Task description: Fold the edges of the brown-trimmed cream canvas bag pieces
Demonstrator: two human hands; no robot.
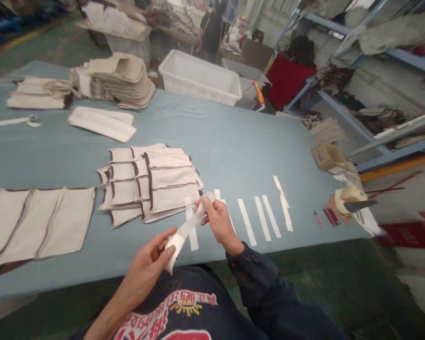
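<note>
My left hand is closed round a folded white strip bundle near the table's front edge. From it a pale, translucent strip stretches up to the right, and my right hand pinches its far end. Several white strips lie spaced out on the blue table, one partly under the held strip. Left of my hands is an overlapping pile of beige fabric pieces with dark edging. A larger beige panel lies flat at the far left.
Stacked beige pieces and two pale flat pieces lie toward the back left. A white bin stands beyond the back edge. At the right are a tape roll, a red item and a cutter. A person stands behind.
</note>
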